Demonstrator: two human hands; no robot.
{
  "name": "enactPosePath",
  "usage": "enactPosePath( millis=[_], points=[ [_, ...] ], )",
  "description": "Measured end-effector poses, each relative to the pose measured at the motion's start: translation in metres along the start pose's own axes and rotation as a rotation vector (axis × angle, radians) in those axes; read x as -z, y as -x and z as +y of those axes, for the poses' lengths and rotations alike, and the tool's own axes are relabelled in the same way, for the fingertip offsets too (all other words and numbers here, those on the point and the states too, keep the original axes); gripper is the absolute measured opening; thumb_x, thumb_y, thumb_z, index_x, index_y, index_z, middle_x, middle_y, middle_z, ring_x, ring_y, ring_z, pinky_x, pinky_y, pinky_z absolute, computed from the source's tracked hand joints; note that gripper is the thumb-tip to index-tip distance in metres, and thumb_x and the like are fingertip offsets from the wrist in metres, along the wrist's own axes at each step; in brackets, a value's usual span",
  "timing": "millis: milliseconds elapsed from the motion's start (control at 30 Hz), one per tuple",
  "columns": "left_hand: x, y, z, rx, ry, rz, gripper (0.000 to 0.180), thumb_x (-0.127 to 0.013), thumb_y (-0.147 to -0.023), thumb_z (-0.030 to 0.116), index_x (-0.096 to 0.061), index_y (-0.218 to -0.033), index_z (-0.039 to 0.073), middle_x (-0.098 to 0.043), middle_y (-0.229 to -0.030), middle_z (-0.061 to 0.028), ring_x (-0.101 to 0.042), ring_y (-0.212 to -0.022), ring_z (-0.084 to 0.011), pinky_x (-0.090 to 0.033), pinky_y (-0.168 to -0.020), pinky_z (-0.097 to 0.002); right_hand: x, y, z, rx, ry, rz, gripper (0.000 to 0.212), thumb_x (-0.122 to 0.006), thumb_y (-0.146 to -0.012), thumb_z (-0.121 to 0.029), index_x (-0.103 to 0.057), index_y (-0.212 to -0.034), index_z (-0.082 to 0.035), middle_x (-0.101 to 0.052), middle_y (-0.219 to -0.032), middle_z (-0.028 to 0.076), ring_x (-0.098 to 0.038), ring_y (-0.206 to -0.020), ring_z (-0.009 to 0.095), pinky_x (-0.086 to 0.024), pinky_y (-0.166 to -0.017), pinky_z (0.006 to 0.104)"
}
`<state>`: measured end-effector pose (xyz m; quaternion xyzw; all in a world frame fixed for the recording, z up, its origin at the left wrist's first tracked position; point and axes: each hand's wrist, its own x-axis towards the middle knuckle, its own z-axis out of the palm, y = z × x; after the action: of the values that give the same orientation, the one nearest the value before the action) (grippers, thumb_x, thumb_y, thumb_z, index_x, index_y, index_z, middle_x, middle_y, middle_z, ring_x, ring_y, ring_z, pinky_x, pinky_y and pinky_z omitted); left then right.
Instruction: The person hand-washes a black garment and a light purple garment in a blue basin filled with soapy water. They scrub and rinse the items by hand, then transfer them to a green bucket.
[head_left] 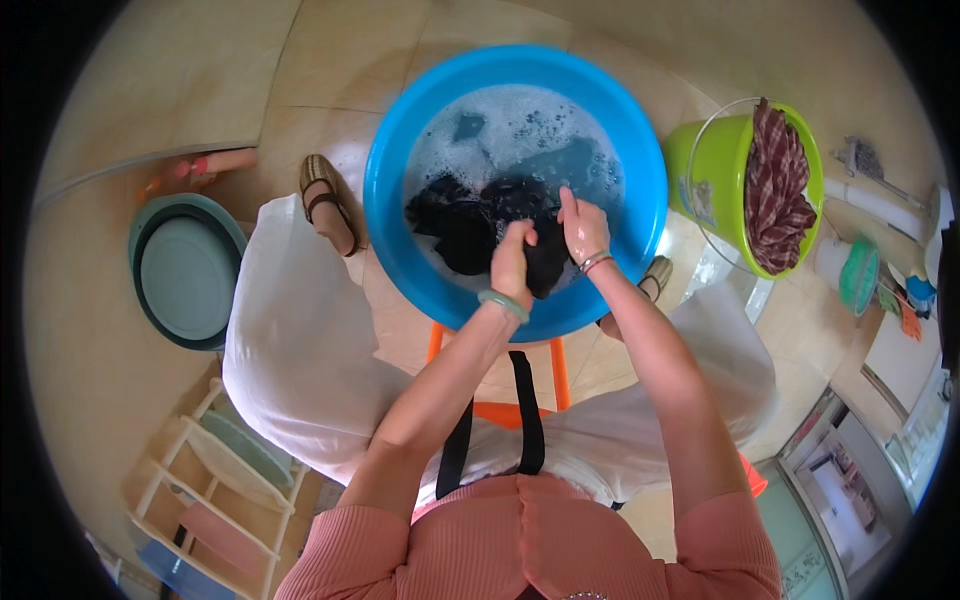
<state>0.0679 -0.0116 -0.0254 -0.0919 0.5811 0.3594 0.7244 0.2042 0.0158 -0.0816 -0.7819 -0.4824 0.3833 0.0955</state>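
A large round blue basin (390,225) stands in front of me, with sudsy water (480,115) in it. Black wet cloth (460,235) lies partly in the water, and a bunched part of it rises near the basin's close side. My left hand (511,262), with a pale green bangle at its wrist, is closed around that part. Beside it on the right, my right hand (584,228) is against the cloth's edge; its thumb points up and its other fingers are largely hidden. Bracelets circle the right wrist.
To the right stands a lime-green bucket (735,190) with plaid brown-red cloth (777,190) in it and a wire handle. A grey-green folding basin (190,270) is at the left. A white rack (215,490) stands lower left. Orange stool legs (559,375) show below the blue basin.
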Motion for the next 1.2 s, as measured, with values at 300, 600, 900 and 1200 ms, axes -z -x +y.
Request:
enactPosePath(
  millis=[300, 600, 900, 1200],
  points=[
    [0.052, -0.069, 0.034, 0.02, 0.134, -0.234, 0.03, -0.062, -0.09, 0.041, -0.052, -0.106, 0.018, -0.056, -0.086, -0.0022, -0.055, -0.077, -0.0154, -0.05, -0.068, -0.031, 0.019, 0.123, -0.11, 0.731, 0.069, -0.087, 0.013, -0.069, -0.08, -0.027, -0.064, -0.081, -0.015, -0.053, -0.095, 0.003, -0.056, -0.092, 0.02, -0.051, -0.065, 0.0315],
    [0.003, -0.018, 0.011, -0.18, 0.024, 0.129, 0.027, -0.055, -0.085, 0.029, -0.047, -0.065, 0.012, -0.043, -0.07, 0.0023, -0.041, -0.068, -0.0119, -0.035, -0.064, -0.0264, -0.018, 0.007, -0.051, 0.447, 0.152, 0.267, 0.035, -0.053, -0.091, -0.026, -0.059, -0.062, -0.007, -0.06, -0.071, 0.013, -0.06, -0.062, 0.036, -0.048, -0.054, 0.0464],
    [0.069, -0.064, 0.003, -0.172, 0.374, -0.544, 0.015, -0.046, -0.091, 0.029, -0.051, -0.083, 0.017, -0.049, -0.07, 0.0028, -0.05, -0.066, -0.0159, -0.044, -0.065, -0.031, -0.041, 0.09, -0.112, 0.689, -0.006, 0.328, 0.018, -0.055, -0.083, -0.02, -0.059, -0.07, -0.008, -0.061, -0.074, 0.013, -0.064, -0.062, 0.03, -0.051, -0.05, 0.0401],
    [-0.006, -0.041, 0.019, -0.099, 0.059, -0.038, 0.026, -0.059, -0.09, 0.036, -0.052, -0.076, 0.017, -0.059, -0.087, 0.0004, -0.055, -0.088, -0.0141, -0.042, -0.082, -0.0274, -0.019, -0.035, 0.007, 0.075, -0.191, 0.004, 0.045, -0.039, -0.096, -0.046, -0.067, -0.092, -0.01, -0.067, -0.093, 0.018, -0.062, -0.089, 0.038, -0.05, -0.074, 0.0492]
  ],
)
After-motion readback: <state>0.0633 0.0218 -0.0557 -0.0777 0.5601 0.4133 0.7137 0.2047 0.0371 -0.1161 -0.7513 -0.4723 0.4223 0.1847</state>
